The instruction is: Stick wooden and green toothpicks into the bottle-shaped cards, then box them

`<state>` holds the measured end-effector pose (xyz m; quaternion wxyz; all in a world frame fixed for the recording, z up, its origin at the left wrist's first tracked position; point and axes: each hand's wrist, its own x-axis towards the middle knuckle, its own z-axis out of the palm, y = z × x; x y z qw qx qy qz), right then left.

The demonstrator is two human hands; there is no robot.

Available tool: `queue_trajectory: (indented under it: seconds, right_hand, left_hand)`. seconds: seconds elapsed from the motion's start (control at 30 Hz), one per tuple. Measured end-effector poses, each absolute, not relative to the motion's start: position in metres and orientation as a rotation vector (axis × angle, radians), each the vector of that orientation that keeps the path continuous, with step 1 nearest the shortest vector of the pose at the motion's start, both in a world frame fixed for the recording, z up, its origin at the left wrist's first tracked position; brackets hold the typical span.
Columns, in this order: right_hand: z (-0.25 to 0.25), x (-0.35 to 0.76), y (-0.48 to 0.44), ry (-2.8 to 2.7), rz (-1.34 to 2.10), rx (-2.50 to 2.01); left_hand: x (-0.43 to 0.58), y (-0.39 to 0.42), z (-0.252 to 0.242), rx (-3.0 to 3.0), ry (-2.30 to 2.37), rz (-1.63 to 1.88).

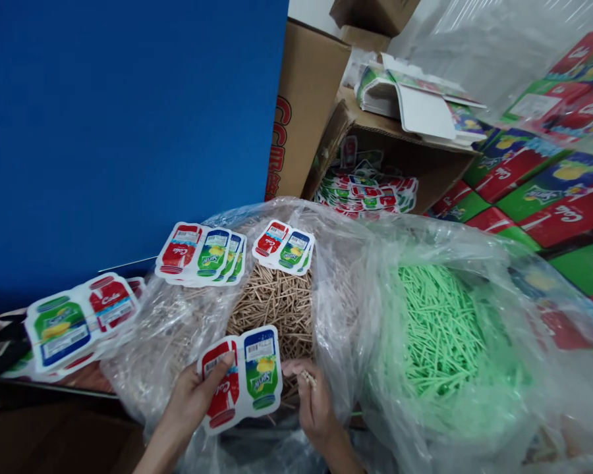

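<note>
sticks (308, 378), partly hidden by right hand (315, 408); blue panel (128, 125), cropped

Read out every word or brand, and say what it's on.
"Cola": red half of the card in the left hand, loose cards, stacked cartons.
"Sprite": green-and-blue half of the same cards.
"CC": tall brown box; following characters unclear.
Small print by the barcodes, other carton lettering: too small or blurred.

– Your left hand (194, 392)?
– One Cola-and-Sprite card (246, 383), gripped by its Cola side.
– Your right hand (315, 409)?
– Pale sticks (308, 378), pinched, by the clear bag's (164, 342) near edge.
– Its far edge?
– Card stack (286, 249), atop brown sticks (271, 299).
</note>
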<state>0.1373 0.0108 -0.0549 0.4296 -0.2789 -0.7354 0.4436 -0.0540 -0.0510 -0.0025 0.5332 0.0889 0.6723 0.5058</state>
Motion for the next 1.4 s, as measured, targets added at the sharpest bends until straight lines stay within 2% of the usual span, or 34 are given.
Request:
queue_trajectory:
  seconds: [0.3, 0.53, 0.73, 1.07, 1.17, 1.4]
  right_hand:
    - [-0.055, 0.141, 0.011, -1.742, 1.091, -0.793]
    - [-0.049, 0.141, 0.011, -1.677, 1.148, -0.789]
    - [-0.047, 0.143, 0.012, -1.666, 1.131, -0.804]
    - [-0.033, 0.144, 0.019, -1.67, 1.068, -0.99]
    - [-0.016, 0.141, 0.017, -1.482, 1.23, -1.081]
    - [0.012, 0.118, 0.016, -1.008, 1.858, -1.04]
  left_hand:
    - [-0.056, -0.047, 0.0, 0.347, 1.594, 1.213]
    - [-0.053, -0.047, -0.01, 0.978, 1.67, 1.09]
    - [-0.039, -0.048, -0.012, 1.217, 1.687, 0.973]
    - [-0.029, -0.051, -0.019, 0.739, 1.52, 0.974]
    - [-0.029, -0.049, -0.018, 0.715, 1.506, 1.003]
    - [-0.027, -0.047, -0.023, 1.292, 1.606, 0.856]
